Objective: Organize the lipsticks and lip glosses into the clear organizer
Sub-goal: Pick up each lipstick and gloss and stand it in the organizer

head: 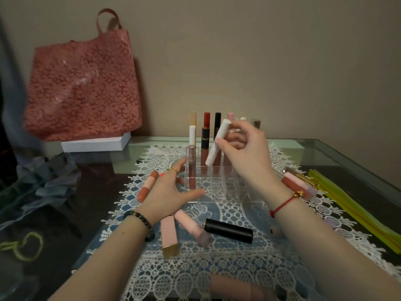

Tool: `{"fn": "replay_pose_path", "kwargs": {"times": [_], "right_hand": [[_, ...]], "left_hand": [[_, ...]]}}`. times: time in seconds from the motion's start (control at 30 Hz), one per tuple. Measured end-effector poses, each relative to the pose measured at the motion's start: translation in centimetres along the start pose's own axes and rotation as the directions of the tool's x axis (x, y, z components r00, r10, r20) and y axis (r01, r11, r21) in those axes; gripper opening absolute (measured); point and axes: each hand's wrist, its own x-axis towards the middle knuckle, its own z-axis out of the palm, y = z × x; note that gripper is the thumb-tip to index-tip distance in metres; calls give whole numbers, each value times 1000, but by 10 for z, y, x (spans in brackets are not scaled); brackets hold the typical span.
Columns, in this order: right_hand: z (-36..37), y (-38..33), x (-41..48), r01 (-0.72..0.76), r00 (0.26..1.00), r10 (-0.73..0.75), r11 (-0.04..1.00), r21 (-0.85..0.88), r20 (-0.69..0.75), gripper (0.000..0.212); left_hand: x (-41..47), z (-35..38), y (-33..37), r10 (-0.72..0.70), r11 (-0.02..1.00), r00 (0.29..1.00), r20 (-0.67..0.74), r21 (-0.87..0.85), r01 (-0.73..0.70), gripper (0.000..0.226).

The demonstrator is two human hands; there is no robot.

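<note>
1. The clear organizer [217, 192] stands on the lace runner [217, 268], at the middle of the glass table [325, 153], toward the far edge.
2. Back row: 4 tubes stand upright, namely the beige-white tube [192, 131], red-black tube [205, 135], black-capped tube [217, 122] and pink-capped tube [230, 116]. 1 clear gloss [192, 168] stands in the next row, at the left wall.
3. Right hand [240, 153]: grasps the white tube [218, 142], tilted, lower end above the organizer's middle compartments.
4. Left hand [171, 192]: released, fingers spread, touching the organizer's left front corner.
5. Loose on the runner: peach tube [147, 187] left of the left hand; gold-capped pink tube [169, 235], pale pink tube [193, 229] and black tube [229, 230] toward the near edge; glosses [299, 185] right of the right wrist.
6. A strip of bare lace separates the organizer's front wall from the black tube.
7. Yellow strips [358, 209] line the right edge; the red bag [82, 88] occupies the far left corner.
</note>
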Motion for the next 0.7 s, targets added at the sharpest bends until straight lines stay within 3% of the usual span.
{"fn": "replay_pose_path", "kwargs": {"times": [0.1,0.7], "right_hand": [[9,4,-2,-1,1000,2,999,-38,19,34],[26,31,-16,-21,995,36,989,-145,96,31]], "left_hand": [[0,0,-1,7,1000,1000,-8,-1,-7,81],[1,1,0,-10,1000,1000,-4,-20,10,93]]}}
